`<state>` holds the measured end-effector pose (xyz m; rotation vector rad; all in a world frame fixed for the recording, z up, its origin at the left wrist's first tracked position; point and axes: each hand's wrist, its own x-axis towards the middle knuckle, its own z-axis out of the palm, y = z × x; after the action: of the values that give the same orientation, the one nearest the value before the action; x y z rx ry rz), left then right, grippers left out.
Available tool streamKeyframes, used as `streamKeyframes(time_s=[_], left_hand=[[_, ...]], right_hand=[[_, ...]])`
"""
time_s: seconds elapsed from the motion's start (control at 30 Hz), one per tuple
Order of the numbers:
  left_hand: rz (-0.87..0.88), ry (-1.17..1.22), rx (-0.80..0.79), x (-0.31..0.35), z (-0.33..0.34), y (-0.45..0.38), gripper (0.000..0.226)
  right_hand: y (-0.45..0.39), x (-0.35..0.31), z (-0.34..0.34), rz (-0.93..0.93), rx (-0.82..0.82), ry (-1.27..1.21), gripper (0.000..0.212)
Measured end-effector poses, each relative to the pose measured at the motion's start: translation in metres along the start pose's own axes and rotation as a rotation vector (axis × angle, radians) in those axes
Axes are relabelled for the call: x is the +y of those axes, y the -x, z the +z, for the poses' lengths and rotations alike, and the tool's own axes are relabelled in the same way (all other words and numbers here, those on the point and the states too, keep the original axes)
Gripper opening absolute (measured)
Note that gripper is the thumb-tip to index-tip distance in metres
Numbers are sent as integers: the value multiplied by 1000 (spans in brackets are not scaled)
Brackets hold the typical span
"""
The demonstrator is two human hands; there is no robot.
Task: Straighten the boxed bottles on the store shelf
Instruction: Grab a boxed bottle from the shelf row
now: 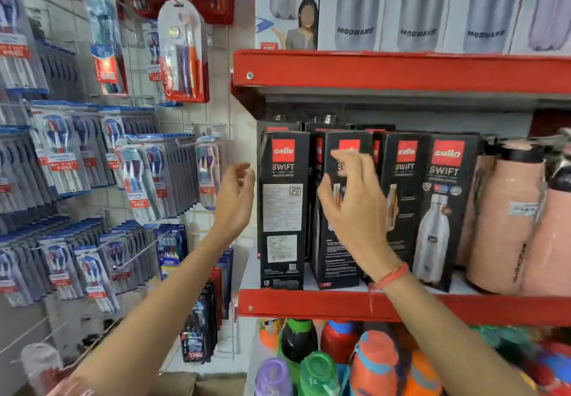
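Note:
Several black boxed bottles with a red logo stand in a row on the middle red shelf. The leftmost box shows its side panel; the second box is turned at an angle, and the rightmost box faces front with a bottle picture. My left hand hovers open just left of the leftmost box, apart from it. In front of the second box my right hand is raised with fingers spread, holding nothing; whether it touches the box cannot be told.
Pink flasks crowd the shelf to the right of the boxes. White bottle boxes fill the upper shelf. Colourful plastic bottles stand below. Toothbrush packs hang on a wire grid wall at the left.

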<state>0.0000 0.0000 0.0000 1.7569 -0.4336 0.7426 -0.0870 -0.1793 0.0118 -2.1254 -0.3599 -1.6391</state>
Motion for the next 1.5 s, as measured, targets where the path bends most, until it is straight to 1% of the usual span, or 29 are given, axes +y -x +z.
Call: streamKeyframes(time_s=[0.03, 0.1, 0.17, 0.23, 0.27, 0.3, 0.37, 0.47, 0.5, 0.57, 0.63, 0.67, 0.73, 0.77, 0.8, 0.87, 0.93, 1.0, 1.13, 1.27, 1.37, 1.43, 1.47, 1.5], left_hand=[[-107, 66, -55, -5, 3, 3, 38], [-279, 155, -165, -17, 11, 13, 39], [-420, 222, -284, -33, 21, 26, 39], [-472, 290, -373, -33, 24, 34, 41], [-481, 329, -389, -53, 17, 20, 41], [-480, 357, -413, -74, 11, 3, 42], [-467, 381, -465, -75, 10, 1, 46], [-427, 412, -481, -62, 2, 7, 49], [-407, 416, -475, -59, 0, 6, 45], [-363, 419, -465, -44, -6, 7, 31], [-299, 391, -469, -30, -16, 10, 19], [-250, 370, -490, -24, -23, 12, 23], [-163, 371, -517, -20, -33, 18, 43], [-130, 374, -512, -21, -36, 20, 54], [-98, 375, -502, -21, -36, 24, 62], [-12, 316, -461, -22, -31, 29, 74], [50, 223, -395, -24, -22, 30, 79], [54, 187, -344, -25, -14, 27, 80], [-17, 179, -327, -38, 1, 21, 82], [-38, 67, -315, -54, 11, 22, 83], [-85, 49, -321, -57, 15, 23, 85], [-108, 48, -307, -59, 16, 23, 85], [-117, 45, -297, -60, 17, 23, 85], [-123, 45, -284, -60, 17, 24, 85]], right_hand=[[9, -1, 5, 65, -39, -53, 36], [34, -4, 14, 164, -111, -53, 47], [68, -8, 27, 251, -268, -13, 65], [88, -11, 39, 351, -412, -21, 84], [88, -18, 71, 396, -471, -19, 91], [85, -24, 101, 424, -490, -6, 98], [78, -26, 103, 439, -480, 36, 109], [69, -27, 97, 398, -427, 79, 118], [65, -28, 92, 362, -412, 99, 119], [54, -27, 81, 317, -406, 90, 120], [45, -25, 68, 314, -443, -42, 120], [41, -23, 61, 341, -485, -159, 119], [33, -12, 50, 417, -585, -399, 118], [30, -6, 48, 444, -639, -477, 118], [27, -2, 47, 458, -697, -520, 118], [22, 3, 51, 455, -778, -522, 114], [17, 4, 58, 443, -776, -472, 105], [15, 6, 66, 447, -739, -411, 100], [19, 12, 83, 448, -685, -299, 96], [37, 18, 100, 497, -617, -300, 98], [47, 18, 102, 510, -558, -324, 97], [50, 17, 99, 485, -515, -300, 91], [50, 16, 97, 446, -454, -250, 83], [50, 14, 92, 389, -358, -188, 73]])
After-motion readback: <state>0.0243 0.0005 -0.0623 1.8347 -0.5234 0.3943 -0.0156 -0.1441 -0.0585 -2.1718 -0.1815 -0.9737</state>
